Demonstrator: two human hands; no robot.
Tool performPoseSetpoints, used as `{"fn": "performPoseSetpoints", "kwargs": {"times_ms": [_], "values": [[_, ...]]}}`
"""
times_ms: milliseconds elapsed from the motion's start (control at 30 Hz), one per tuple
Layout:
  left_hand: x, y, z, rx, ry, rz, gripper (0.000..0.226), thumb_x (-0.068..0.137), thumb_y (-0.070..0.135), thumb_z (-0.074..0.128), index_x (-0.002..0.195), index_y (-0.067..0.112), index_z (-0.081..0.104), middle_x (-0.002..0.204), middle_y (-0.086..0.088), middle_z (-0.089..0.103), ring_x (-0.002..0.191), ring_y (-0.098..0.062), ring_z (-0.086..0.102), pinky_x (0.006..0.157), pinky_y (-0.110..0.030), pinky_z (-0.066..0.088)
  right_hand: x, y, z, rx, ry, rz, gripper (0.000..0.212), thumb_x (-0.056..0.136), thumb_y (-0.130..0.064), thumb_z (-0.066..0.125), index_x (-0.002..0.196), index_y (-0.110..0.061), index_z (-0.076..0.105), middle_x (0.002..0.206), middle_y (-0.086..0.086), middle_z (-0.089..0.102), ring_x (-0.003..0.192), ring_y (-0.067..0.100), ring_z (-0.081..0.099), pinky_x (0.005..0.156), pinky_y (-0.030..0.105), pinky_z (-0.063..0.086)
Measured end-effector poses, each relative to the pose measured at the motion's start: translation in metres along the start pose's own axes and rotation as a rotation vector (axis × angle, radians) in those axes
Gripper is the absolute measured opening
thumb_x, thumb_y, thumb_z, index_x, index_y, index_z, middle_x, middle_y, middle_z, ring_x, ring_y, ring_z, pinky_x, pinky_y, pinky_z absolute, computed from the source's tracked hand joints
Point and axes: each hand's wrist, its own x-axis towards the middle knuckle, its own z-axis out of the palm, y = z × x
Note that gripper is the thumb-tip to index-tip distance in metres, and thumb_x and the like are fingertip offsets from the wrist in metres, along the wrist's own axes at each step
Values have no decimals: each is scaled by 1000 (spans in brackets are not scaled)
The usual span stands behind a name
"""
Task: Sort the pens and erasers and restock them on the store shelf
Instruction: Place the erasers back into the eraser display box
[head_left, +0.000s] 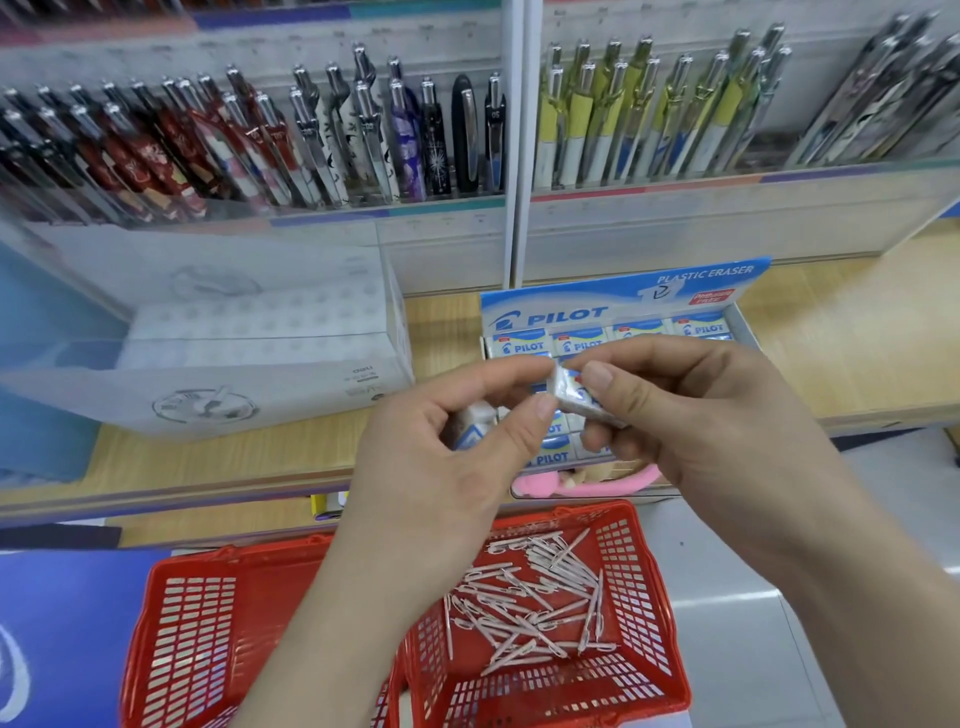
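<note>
- At mid-frame, over the box (623, 296), both hands pinch one eraser (569, 397): left hand (441, 467) at its upper-left end, right hand (717, 415) round the rest.
- Shelf (857, 353) wood shows right of the box.
- The eraser's long axis slants from upper left to lower right.

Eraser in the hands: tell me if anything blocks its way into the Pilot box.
Nothing visible blocks it. The left hand and right hand pinch the eraser directly in front of the open box. The hands hide the box's middle, so a free slot cannot be confirmed.
</note>
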Motion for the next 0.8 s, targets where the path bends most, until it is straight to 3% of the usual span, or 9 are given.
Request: {"fn": "performPoseSetpoints", "kwargs": {"times_ms": [67,167,300,400,500,600,800], "values": [[2,0,-2,44,-39,14,24,69,39,67,91,32,72,82,17,70,74,3,64,71,-15,50,1,1,-2,16,-31,19,26,67,-31,69,86,-14,76,72,16,69,59,17,60,53,22,47],[5,-1,-4,103,-60,34,21,68,41,73,86,31,70,75,12,68,66,-1,61,65,-15,49,2,2,-5,24,-86,45,27,64,-31,71,86,-15,76,77,12,72,64,15,65,56,21,51],[9,-8,-4,93,-28,12,21,67,41,69,82,26,69,69,9,65,58,-4,57,57,-18,49,2,1,-11,-117,-109,15,30,59,-30,76,88,-23,75,92,4,75,86,28,70,75,41,58],[9,-14,-2,121,19,-2,7,74,32,72,76,27,69,65,11,63,54,1,54,53,-11,44,6,2,-12,-259,-45,-27,29,56,-35,76,84,-29,75,81,-7,74,82,25,68,75,46,58],[13,-24,-2,170,196,-5,15,79,17,71,68,28,67,64,16,65,55,4,54,52,-5,39,12,6,-13,-430,54,-57,15,67,-28,80,79,-33,73,69,-4,66,69,18,64,65,38,58],[17,-30,0,238,259,2,19,79,17,72,71,34,67,68,24,66,58,7,57,53,-4,39,19,9,-7,-590,74,-118,28,73,-15,79,79,-39,66,80,-5,63,75,13,64,71,33,57],[21,-33,3,224,283,-30,11,79,18,74,84,28,72,68,19,67,62,10,60,51,-3,39,24,13,3,-880,146,-236,29,70,-25,82,81,-39,59,74,-14,57,65,4,56,65,23,50]]}}
